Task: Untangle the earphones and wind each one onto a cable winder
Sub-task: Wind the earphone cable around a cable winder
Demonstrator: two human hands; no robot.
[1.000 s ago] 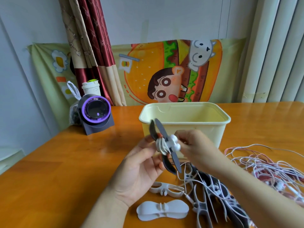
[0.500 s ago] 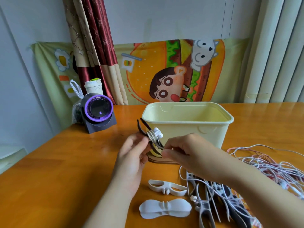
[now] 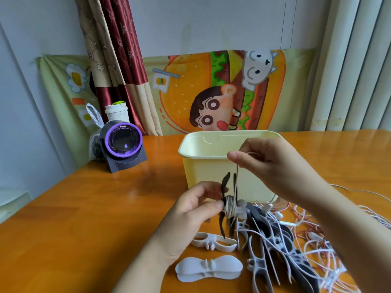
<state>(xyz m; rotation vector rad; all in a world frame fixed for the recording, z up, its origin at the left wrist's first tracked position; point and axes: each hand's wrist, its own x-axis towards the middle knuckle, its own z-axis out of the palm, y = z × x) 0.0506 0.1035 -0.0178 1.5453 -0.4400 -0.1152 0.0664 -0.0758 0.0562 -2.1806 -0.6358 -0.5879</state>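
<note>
The left hand (image 3: 196,206) is pinching the black winder (image 3: 225,183) mid-air in front of the yellow tub (image 3: 203,172), the right hand (image 3: 273,166) is pinching the white cord (image 3: 236,178) taut above it, and tbh any slack is risking the wraps (image 3: 229,206) slipping off or snagging the earphone pile (image 3: 313,235).

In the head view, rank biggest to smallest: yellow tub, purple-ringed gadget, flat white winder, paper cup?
Largest: yellow tub; then purple-ringed gadget and flat white winder, too alike to rank; paper cup smallest.
</note>
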